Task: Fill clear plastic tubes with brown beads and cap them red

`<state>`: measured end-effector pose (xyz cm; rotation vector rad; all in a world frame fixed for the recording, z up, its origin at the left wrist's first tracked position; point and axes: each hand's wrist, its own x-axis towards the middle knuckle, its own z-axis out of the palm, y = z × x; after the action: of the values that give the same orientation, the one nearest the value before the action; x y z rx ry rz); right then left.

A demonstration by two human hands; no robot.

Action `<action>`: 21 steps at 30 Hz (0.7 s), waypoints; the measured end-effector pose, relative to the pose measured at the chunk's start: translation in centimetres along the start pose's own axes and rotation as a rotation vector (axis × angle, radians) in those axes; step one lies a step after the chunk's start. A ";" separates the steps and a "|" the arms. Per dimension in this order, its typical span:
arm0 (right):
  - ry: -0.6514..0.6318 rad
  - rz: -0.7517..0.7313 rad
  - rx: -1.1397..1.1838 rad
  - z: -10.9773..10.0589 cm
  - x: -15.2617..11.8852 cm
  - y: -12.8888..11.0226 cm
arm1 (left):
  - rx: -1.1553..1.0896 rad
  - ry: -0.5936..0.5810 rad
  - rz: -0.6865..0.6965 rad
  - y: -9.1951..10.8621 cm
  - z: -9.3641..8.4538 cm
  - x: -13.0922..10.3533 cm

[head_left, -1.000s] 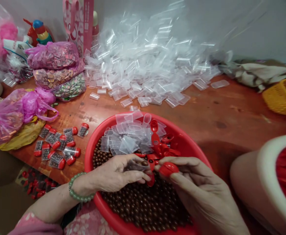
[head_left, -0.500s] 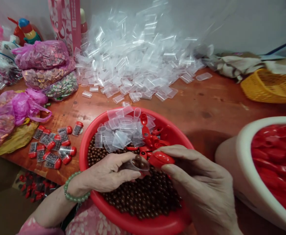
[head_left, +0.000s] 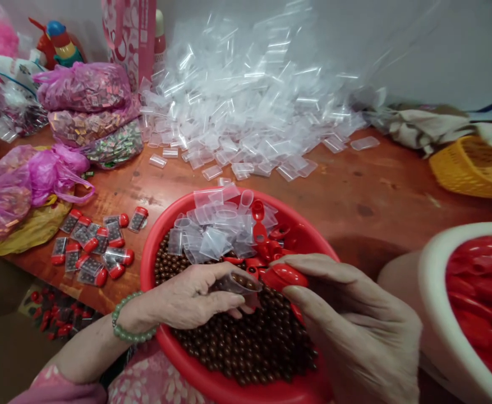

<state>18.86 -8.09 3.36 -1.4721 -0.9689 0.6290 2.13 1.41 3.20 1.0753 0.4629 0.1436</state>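
My left hand (head_left: pixel 195 297), with a green bead bracelet at the wrist, pinches a clear plastic tube (head_left: pixel 236 284) holding some brown balls. Its open end points right. Just beside that end, my right hand (head_left: pixel 346 308) grips a red plastic cap (head_left: pixel 286 276) between thumb and fingers; cap and tube look apart. Below both hands is a red basin (head_left: pixel 151 247) with many small brown balls (head_left: pixel 246 342). Clear empty tubes (head_left: pixel 216 230) lie on the balls at the basin's far side, and loose red caps (head_left: pixel 262 235) lie right of them.
Filled tubes with red caps (head_left: pixel 90 241) lie on the wooden table (head_left: pixel 355 202) at left. A large heap of clear tubes (head_left: pixel 246 106) stands behind. Pink bags (head_left: pixel 86 90) are back left. A cream tub (head_left: pixel 428 264) of red caps and a yellow basket (head_left: pixel 473 168) stand right.
The view has shifted slightly, so the surroundings sit a little further right. Both hands keep hold of tube and cap; the balls now lie deeper inside the tube's mouth.
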 end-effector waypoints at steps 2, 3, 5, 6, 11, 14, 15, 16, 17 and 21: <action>-0.044 -0.046 -0.017 0.6 0.1 -0.4 | 0.013 -0.010 0.012 -0.2 0.0 0.0; -0.068 -0.064 -0.030 0.9 0.1 -0.5 | 0.019 -0.011 0.025 -0.3 -0.1 0.0; -0.103 -0.089 -0.046 1.4 0.1 -0.8 | 0.034 -0.006 0.056 -0.4 -0.1 0.0; -0.112 -0.096 -0.047 1.7 0.1 -0.8 | 0.051 -0.007 0.066 -0.5 -0.1 -0.1; -0.135 -0.118 -0.043 2.1 -0.2 -0.6 | 0.169 -0.016 0.081 -0.2 -0.2 -0.2; -0.140 -0.174 -0.099 1.9 -0.7 0.4 | 0.157 -0.018 0.062 0.0 -0.1 -0.2; -0.140 -0.221 -0.139 1.9 -0.8 0.9 | 0.126 -0.017 0.056 0.0 0.0 -0.2; -0.145 -0.280 -0.192 1.8 -0.9 1.4 | 0.082 -0.017 0.057 -0.1 0.0 -0.2; -0.162 -0.338 -0.257 1.7 -1.0 1.8 | 0.029 -0.016 0.065 -0.3 0.0 -0.1; -0.259 -0.450 -0.453 1.3 -0.7 2.5 | -0.118 0.000 0.116 -0.9 0.0 0.2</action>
<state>17.87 -7.88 0.65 -1.5046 -1.6692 0.2795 2.16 1.03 2.32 0.9868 0.3867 0.2702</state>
